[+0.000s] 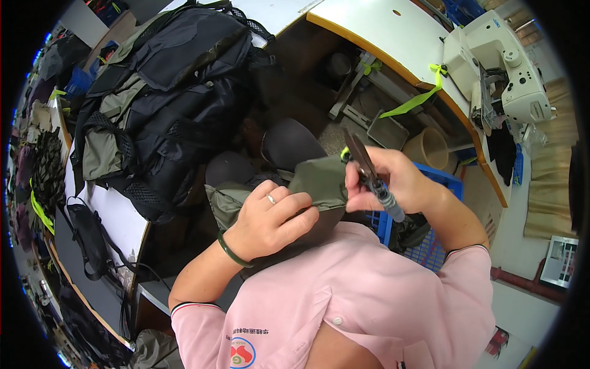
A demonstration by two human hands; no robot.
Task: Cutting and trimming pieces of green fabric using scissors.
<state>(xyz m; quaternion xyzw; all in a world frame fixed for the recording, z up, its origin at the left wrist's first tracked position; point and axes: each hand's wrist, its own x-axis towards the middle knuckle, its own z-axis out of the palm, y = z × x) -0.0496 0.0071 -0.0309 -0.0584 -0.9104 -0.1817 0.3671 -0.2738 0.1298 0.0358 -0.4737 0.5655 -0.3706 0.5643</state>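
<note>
Over my lap hangs an olive-green fabric piece [319, 181]. My left hand [273, 218], with a ring and a dark green bangle, is closed on its near edge, fingers curled. Farther right, my right hand [393, 181] pinches the right edge of the same cloth between thumb and finger. That hand also holds dark-bladed snips [361, 157], blades pointing away from me and the grey-wrapped handle toward me. Whether the blades touch the cloth I cannot tell.
Black and olive backpacks [178, 80] lie piled on the white table at left. At right, a white sewing machine [516, 74] stands on a yellow-edged table [381, 31]. A blue crate [439, 240] sits by my right arm, with a beige bin [426, 147] beyond.
</note>
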